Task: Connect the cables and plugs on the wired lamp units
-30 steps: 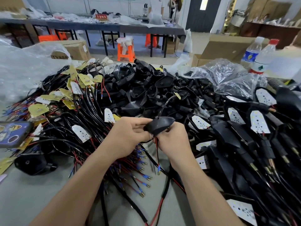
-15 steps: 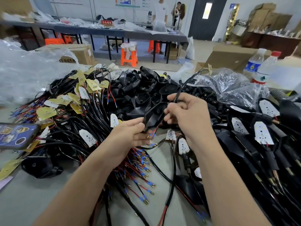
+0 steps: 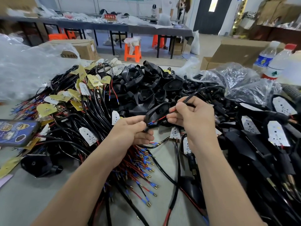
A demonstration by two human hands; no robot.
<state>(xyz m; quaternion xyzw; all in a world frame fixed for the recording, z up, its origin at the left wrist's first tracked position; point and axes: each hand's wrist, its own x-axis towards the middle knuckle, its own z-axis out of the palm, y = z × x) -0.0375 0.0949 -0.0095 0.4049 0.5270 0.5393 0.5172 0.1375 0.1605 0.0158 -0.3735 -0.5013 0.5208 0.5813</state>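
Cluttered worktable [image 3: 32,198]; 2 hands, left [image 3: 130,131] around 1 black housing [image 3: 158,109], right [image 3: 193,118] around 1 cable [image 3: 197,91].

I see the cable heap [image 3: 84,111] left, shells [image 3: 146,85] piled behind centre, wired lamp units [image 3: 260,136] right. A phone [image 3: 16,131] lies far left.

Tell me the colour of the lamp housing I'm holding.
Black; the lamp housing shows best in the head view.
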